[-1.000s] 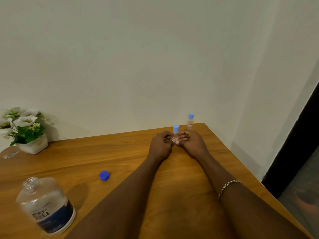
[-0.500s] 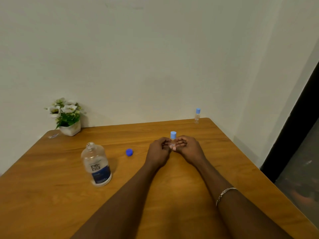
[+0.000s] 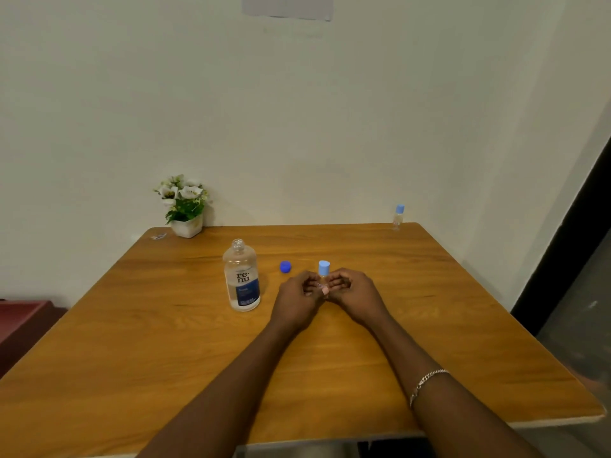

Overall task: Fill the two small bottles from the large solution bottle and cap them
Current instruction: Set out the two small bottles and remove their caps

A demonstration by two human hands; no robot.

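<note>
Pulled nearer since earlier, the small bottle (image 3: 323,281) stands capped mid-table, both hands' fingers (image 3: 310,285) pinching it steady, beside the uncapped large solution bottle (image 3: 242,276) and loose blue cap (image 3: 285,266).

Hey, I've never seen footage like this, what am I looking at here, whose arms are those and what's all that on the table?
This is filmed by a camera worn on a person's head, looking down at their own arms. The left hand and right hand together hold a small bottle with a light blue cap, standing on the wooden table. To the left stands a large solution bottle, open, with its dark blue cap lying beside it. A second small bottle, capped, stands at the far right corner. A pot of flowers sits by the wall.
</note>
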